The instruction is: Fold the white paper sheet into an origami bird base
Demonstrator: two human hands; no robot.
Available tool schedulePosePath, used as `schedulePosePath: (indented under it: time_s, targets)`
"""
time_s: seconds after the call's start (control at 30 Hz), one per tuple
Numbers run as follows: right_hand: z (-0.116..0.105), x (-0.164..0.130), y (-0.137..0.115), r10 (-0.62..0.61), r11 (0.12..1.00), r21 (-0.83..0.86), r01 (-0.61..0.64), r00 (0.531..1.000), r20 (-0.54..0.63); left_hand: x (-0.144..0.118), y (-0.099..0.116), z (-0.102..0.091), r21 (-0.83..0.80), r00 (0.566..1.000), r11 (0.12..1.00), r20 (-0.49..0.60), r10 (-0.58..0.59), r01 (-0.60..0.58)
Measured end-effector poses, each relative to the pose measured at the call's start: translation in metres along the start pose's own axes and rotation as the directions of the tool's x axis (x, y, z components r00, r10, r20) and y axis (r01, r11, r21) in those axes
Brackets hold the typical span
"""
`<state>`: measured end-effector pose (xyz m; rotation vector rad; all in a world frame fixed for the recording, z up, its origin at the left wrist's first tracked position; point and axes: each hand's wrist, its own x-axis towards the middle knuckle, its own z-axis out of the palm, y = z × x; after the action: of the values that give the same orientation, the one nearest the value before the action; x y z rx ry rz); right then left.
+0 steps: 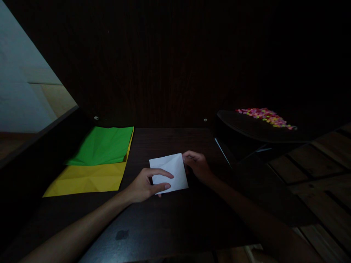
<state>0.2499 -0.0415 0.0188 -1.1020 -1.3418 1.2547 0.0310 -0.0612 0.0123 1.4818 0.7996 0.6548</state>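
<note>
We've got the white paper (175, 166) up front, over the middle of the table (153, 223), and the step in hand looks to be two-handed handling of it: one side steadied, the far R corner worked. Our L hand (148, 184) grasps the near L part, thumb + index spread on top, a fingertip showing under the near edge. Our R hand (197, 166) is at the far R corner, fingers bent; it's too dim there to tell if it pinches the edge or only touches. Next move, we'd judge, calls for a light, even touch w/ the L side kept steady, b/c thin stock creases easily.

Materials: the paper is matte, approx. square, w/ crisp straight edges. Off to our L, well apart from it, the green sheet (106, 146) overlaps the far part of the yellow sheet (90, 179); both are bigger than the white one, w/ visible crease lines. Table's dark brown, smooth, a bit shiny near us, w/ a darker rectangular patch (122, 234). A dark panel (153, 65) w/ faint wood grain stands behind. Far R, on a round-edged dark shelf (236, 124), lie loose bits (265, 116), tiny, pink, red + yellow, in a long heap.
</note>
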Motion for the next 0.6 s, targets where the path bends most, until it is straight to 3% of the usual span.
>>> schedulePosePath:
  time_s: [0.23, 0.43, 0.6]
  targets:
    - [0.0027, -0.0014, 0.0003, -0.001, 0.999, -0.049, 0.000, 1.000, -0.027, 0.0004, 0.0042, 0.0004, -0.006, 0.999, 1.000, 0.022, -0.026, 0.026]
    - [0.0009, -0.0003, 0.0014, 0.046, 0.997, -0.064, -0.046, 0.999, -0.003, 0.0020, 0.0064, 0.0006, -0.145, 0.998, 0.988, -0.029, -0.054, 0.050]
    - [-0.0006, -0.0024, 0.0023, 0.149, 0.988, -0.084, -0.132, 0.958, 0.244, 0.0048, 0.0077, -0.0017, -0.229, 0.986, 0.972, -0.144, -0.080, 0.046]
